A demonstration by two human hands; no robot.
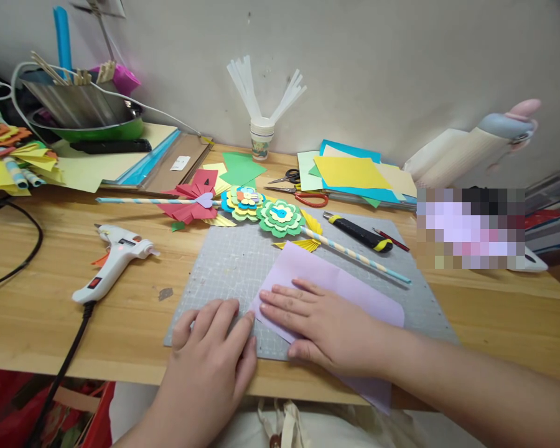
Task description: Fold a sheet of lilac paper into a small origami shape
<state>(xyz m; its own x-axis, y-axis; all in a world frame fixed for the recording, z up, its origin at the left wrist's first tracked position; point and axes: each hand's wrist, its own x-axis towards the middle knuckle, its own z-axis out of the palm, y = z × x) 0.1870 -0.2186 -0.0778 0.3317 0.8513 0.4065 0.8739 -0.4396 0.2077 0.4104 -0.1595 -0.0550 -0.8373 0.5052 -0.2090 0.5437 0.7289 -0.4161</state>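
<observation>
A sheet of light purple paper (354,286), apparently folded, lies slantwise on the grey cutting mat (205,280), its lower right corner hanging past the table's front edge. Flat on top of it rests my right hand (317,317), fingers stretched out toward the left corner. My left hand (219,342) sits on the mat beside that corner, fingers bent and slightly apart, its index fingertip touching the paper's tip. Just behind the sheet are two layered paper flowers, one green (280,218) and one blue and yellow (242,203), on striped straws.
A white hot glue gun (116,258) lies left, its black cord running off the front edge. A utility knife (359,233), a red pen (391,239) and scissors (310,198) lie behind the paper. At the wall stands a paper cup (261,138) of glue sticks.
</observation>
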